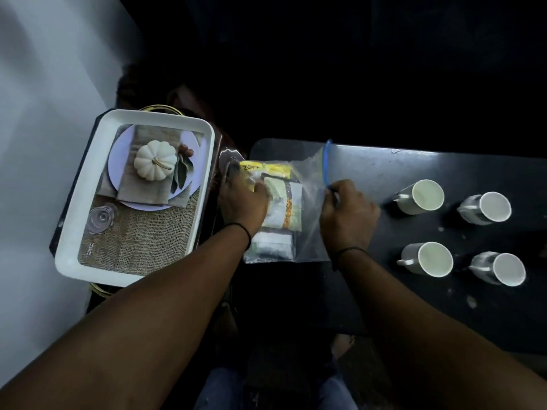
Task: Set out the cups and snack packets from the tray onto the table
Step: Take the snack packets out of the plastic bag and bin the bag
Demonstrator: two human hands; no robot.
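Hands (296, 208) grip packet bag (307, 202).

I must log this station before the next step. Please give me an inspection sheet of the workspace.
Surface: dark table, scuffed with pale spots.
Job's things: four white cups upright on the table in two rows; clear zip bag of snack packets lying on the table; white tray holds nothing, its base printed with a pumpkin picture.
Clutter: nothing seen.
Grippers: left hand grips a packet at the bag; right hand pinches the bag's blue zip edge.
Cables: nothing seen.
Surroundings: pale floor at left, darkness beyond.
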